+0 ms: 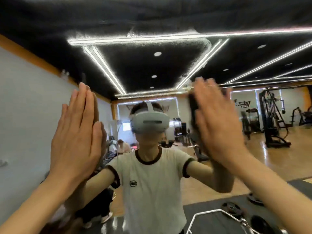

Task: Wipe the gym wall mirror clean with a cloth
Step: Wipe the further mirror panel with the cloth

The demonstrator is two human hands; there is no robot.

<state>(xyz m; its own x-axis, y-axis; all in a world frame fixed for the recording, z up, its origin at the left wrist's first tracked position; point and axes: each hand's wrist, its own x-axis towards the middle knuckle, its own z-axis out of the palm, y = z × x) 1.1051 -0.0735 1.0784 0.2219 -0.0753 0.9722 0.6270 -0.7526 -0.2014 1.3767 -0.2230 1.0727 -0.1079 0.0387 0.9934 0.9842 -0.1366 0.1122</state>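
The wall mirror [152, 73] fills the view and reflects me head-on, in a headset and a white T-shirt. My left hand [76, 137] lies flat against the glass at the left, fingers straight and together, with nothing in it. My right hand [219, 129] is at upper right, blurred by motion, pressing a dark cloth [194, 112] against the glass. Only the cloth's left edge shows past my fingers; the rest is hidden under my palm. Both forearms reach up from the bottom corners.
The mirror reflects a cable machine [271, 122] and other gym equipment at the right. A hex bar [217, 215] and weight plates [233, 208] lie on a dark mat at lower right. A white wall [25, 115] runs along the left.
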